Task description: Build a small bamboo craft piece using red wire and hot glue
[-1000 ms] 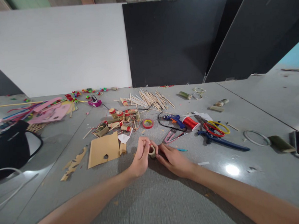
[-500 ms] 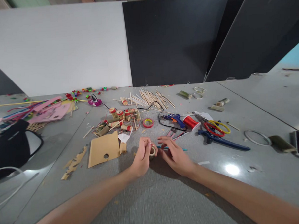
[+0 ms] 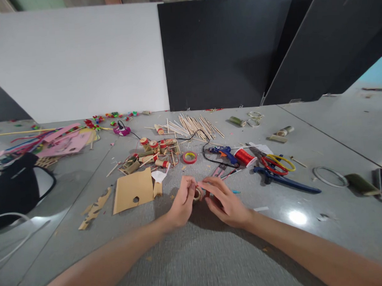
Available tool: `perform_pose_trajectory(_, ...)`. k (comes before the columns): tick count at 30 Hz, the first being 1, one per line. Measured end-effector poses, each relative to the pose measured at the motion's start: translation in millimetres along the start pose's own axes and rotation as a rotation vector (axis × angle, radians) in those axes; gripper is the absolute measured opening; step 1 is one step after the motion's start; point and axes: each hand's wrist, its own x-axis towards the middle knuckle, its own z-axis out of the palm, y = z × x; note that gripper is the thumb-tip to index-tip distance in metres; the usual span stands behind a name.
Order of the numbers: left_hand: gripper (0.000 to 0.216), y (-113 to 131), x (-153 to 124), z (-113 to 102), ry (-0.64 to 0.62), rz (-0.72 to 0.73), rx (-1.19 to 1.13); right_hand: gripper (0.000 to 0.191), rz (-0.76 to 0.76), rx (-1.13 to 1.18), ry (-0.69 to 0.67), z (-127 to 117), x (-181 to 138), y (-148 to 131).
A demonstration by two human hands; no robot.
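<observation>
My left hand (image 3: 183, 201) is closed around a short bamboo tube (image 3: 197, 195), its pale round opening turned toward me. A small red bit shows at the tube's upper rim, between the fingertips of both hands. My right hand (image 3: 224, 200) has come against the tube's right side, its index finger bent over to that red bit. Its fingers are curled, and a dark reddish patch shows between them, too small to name. Behind the right hand the tip of a blue pen-like stick (image 3: 236, 191) sticks out. A roll of red tape (image 3: 189, 157) lies just beyond the hands.
Left lie brown cardboard (image 3: 132, 192) with a hole and a pile of red-banded bamboo pieces (image 3: 153, 145). Thin sticks (image 3: 196, 125) lie behind. At right are a blue glue gun (image 3: 225, 153), a red thread spool (image 3: 245, 157), scissors (image 3: 276, 162), a dark blue tool (image 3: 286, 182) and a wire ring (image 3: 329, 177).
My right hand has moved slightly left and its index finger now reaches the tube's top, touching near the left fingertips. The left hand keeps its hold on the tube.
</observation>
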Motion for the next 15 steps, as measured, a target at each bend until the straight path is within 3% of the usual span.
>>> perform_pose_trajectory(15,0.026,-0.9,-0.7,0.8,0.02,-0.012,0.016,0.054,0.031,-0.026,-0.019,0.7,0.9,0.1)
